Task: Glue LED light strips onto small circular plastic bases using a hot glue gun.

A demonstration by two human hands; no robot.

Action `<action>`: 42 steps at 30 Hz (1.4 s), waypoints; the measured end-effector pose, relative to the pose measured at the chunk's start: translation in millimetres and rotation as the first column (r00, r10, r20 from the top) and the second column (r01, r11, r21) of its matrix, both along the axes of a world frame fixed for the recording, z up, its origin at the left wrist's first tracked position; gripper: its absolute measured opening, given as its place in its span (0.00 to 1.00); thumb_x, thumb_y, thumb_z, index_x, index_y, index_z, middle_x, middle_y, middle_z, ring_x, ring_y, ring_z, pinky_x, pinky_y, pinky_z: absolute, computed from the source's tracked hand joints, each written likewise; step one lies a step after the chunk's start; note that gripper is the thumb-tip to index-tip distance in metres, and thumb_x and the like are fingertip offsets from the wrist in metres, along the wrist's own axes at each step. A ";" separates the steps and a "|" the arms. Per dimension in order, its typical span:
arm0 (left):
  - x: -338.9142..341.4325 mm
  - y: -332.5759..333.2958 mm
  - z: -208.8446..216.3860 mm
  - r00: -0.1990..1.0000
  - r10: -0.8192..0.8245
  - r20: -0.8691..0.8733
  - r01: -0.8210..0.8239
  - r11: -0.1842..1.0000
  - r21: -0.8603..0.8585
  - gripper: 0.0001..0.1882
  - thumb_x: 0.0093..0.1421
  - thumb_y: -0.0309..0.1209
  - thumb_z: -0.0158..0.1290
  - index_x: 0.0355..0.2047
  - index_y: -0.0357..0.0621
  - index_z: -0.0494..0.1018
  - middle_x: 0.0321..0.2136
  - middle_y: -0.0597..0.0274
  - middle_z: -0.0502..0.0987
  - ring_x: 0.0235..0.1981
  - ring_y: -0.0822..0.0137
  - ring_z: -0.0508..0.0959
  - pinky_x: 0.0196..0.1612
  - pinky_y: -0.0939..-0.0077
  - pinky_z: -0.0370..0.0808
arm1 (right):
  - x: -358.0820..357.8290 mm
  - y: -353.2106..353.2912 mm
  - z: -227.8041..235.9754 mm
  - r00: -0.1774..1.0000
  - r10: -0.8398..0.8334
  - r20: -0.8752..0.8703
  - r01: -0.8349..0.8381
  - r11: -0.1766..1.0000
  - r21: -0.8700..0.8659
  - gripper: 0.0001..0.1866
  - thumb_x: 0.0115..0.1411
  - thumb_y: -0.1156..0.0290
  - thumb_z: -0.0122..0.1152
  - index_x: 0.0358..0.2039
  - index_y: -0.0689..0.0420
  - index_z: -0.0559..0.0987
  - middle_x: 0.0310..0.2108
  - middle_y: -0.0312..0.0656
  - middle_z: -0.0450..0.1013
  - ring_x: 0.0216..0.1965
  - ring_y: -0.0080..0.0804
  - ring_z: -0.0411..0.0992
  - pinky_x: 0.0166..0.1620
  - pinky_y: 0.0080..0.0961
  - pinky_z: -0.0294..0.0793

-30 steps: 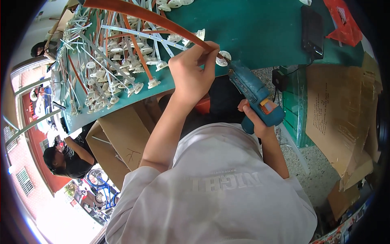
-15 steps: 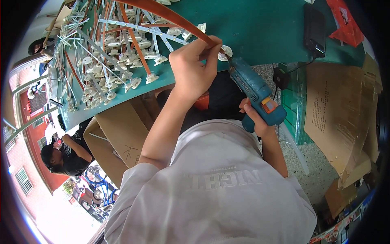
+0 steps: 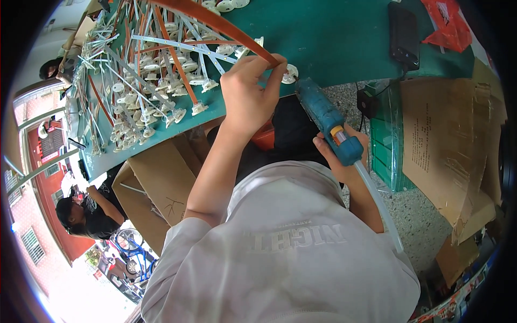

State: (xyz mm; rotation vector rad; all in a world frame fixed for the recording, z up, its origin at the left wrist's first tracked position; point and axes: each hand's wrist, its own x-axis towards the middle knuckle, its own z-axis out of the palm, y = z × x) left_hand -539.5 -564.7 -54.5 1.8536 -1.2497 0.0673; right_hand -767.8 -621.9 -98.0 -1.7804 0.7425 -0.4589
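Note:
An orange-brown flexible strip [image 3: 221,24] runs from the upper left to my left hand [image 3: 247,97], pinched between thumb and fingers. Just past those fingertips is a small white round fitting [image 3: 290,74] at the strip's end. My right hand [image 3: 335,161] is wrapped round a teal glue gun [image 3: 320,105], and the gun's nozzle points up at the fitting. Whether the nozzle touches it I cannot tell. A long translucent glue stick [image 3: 381,207] sticks out of the gun's rear, over my right forearm.
Many strips with white round fittings [image 3: 156,99] lie heaped on the green table [image 3: 323,37] at left. A black device [image 3: 404,35] with a cable and a red plastic bag [image 3: 449,24] lie at right. Cardboard boxes [image 3: 161,172] and a green crate [image 3: 385,145] stand below. Another person [image 3: 89,212] sits at far left.
Both hands have shifted slightly left with the view. The glue gun has turned in my right hand, so its rear and the glue stick now show more. My left hand keeps its pinch.

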 end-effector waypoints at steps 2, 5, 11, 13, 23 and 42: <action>0.4 2.7 -2.2 0.979 -0.008 -0.202 0.015 0.999 0.032 0.04 0.58 0.19 0.59 0.34 0.34 0.81 0.26 0.55 0.84 0.24 0.69 0.83 0.29 0.79 0.78 | -1.3 2.0 -2.8 0.997 -0.047 0.064 0.040 0.994 0.099 0.13 0.55 0.70 0.73 0.35 0.65 0.80 0.25 0.41 0.78 0.24 0.28 0.77 0.31 0.24 0.75; 2.5 3.0 -2.0 0.882 -0.034 -0.471 0.038 0.999 0.001 0.05 0.60 0.20 0.58 0.37 0.34 0.80 0.29 0.55 0.84 0.27 0.70 0.83 0.31 0.79 0.77 | -3.9 2.4 -2.9 0.985 -0.083 0.150 0.051 0.977 0.207 0.13 0.55 0.70 0.72 0.36 0.64 0.81 0.28 0.42 0.80 0.28 0.28 0.78 0.35 0.23 0.76; 14.4 0.1 -1.2 0.925 -0.176 -0.337 0.189 0.982 0.007 0.11 0.68 0.22 0.52 0.48 0.30 0.75 0.37 0.56 0.83 0.32 0.74 0.80 0.36 0.79 0.75 | -12.4 -3.3 -0.8 0.944 -0.109 0.310 -0.004 0.940 0.342 0.10 0.57 0.73 0.69 0.38 0.63 0.82 0.33 0.43 0.81 0.34 0.29 0.79 0.41 0.25 0.77; 14.0 -1.3 0.8 0.935 -0.197 -0.293 0.208 0.978 0.004 0.10 0.67 0.22 0.52 0.46 0.30 0.77 0.36 0.56 0.84 0.31 0.73 0.80 0.35 0.79 0.74 | -9.8 -4.4 -3.3 0.940 -0.123 0.320 0.002 0.936 0.353 0.10 0.56 0.74 0.68 0.38 0.63 0.82 0.34 0.44 0.81 0.34 0.29 0.79 0.41 0.26 0.77; 15.9 -12.3 -7.8 0.997 0.005 -0.082 -0.004 1.000 0.016 0.06 0.54 0.19 0.61 0.32 0.39 0.82 0.23 0.54 0.83 0.25 0.62 0.85 0.31 0.75 0.79 | 4.2 -0.8 -13.3 0.968 -0.070 0.240 -0.012 0.946 0.324 0.10 0.56 0.73 0.70 0.36 0.63 0.81 0.31 0.43 0.81 0.32 0.28 0.80 0.39 0.24 0.79; 13.2 -17.3 0.7 0.997 -0.018 -0.072 0.026 0.994 0.107 0.06 0.55 0.19 0.61 0.34 0.39 0.84 0.28 0.60 0.85 0.32 0.68 0.87 0.37 0.78 0.82 | 23.5 -6.1 -14.0 0.972 0.019 0.236 -0.003 0.998 -0.071 0.10 0.55 0.69 0.71 0.31 0.61 0.79 0.18 0.41 0.73 0.17 0.30 0.73 0.24 0.24 0.70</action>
